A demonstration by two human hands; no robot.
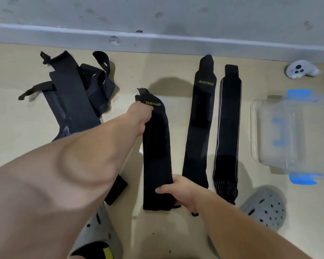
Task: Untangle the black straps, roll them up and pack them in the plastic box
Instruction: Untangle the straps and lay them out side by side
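Both strap [156, 150] ends within clamped fingers [164, 189]: L hand [140, 116] far (prob.), R hand [183, 191] near.

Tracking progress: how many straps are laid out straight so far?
3. The middle strap, held by the left hand and right hand; the second XUEYING strap right of it; the striped strap nearest the plastic box. The tangled pile at left may hide more.
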